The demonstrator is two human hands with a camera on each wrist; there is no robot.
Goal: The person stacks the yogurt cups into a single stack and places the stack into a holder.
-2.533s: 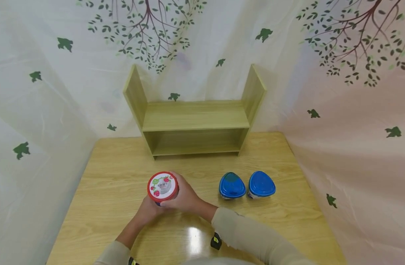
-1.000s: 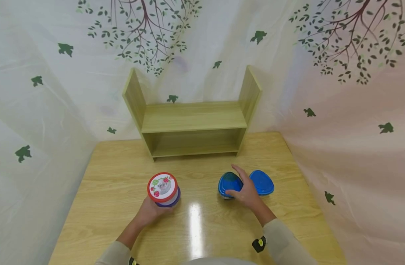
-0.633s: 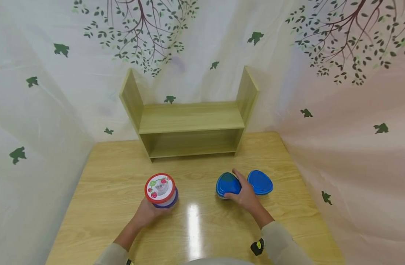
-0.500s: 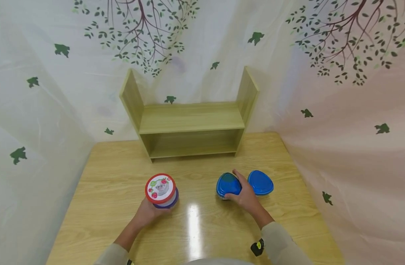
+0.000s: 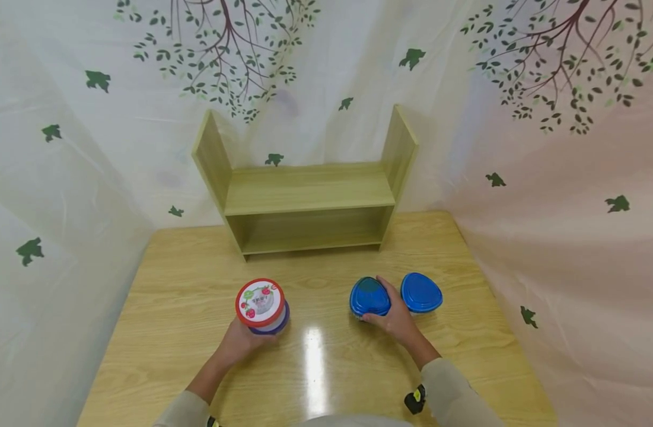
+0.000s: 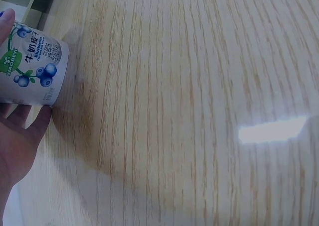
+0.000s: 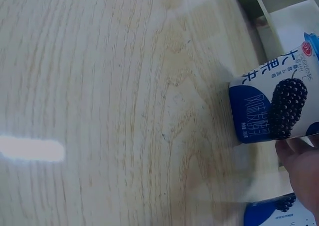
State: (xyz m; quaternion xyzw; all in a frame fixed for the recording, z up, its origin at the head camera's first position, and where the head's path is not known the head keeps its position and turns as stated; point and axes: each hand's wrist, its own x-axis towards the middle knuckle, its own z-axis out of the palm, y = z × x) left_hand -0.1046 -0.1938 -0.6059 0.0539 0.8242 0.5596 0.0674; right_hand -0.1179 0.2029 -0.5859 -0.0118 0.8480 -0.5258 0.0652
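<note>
My left hand (image 5: 242, 344) curls round the lower cup of a stack on the left of the table; in the left wrist view this is a white blueberry yogurt cup (image 6: 37, 61), its purple-blue lid mostly hidden. On top of it stands a yogurt cup with a red-rimmed lid (image 5: 260, 302) printed with berries. Over on the right, my right hand (image 5: 398, 320) grips a blue-lidded yogurt cup (image 5: 369, 296), thumb on the near side and fingers on the far side. Its blackberry print shows in the right wrist view, where the hand (image 7: 304, 169) comes from below.
A second blue-lidded cup (image 5: 421, 292) stands just right of my right hand. Behind, a two-tier wooden shelf (image 5: 310, 190) with raised sides stands at the back of the wooden table (image 5: 315, 273). Patterned curtains (image 5: 545, 237) hang close round the table.
My right hand has left the stack on the left, crossed to the right and taken hold of the left blue-lidded cup. My left hand keeps its grip on the stack's lower cup.
</note>
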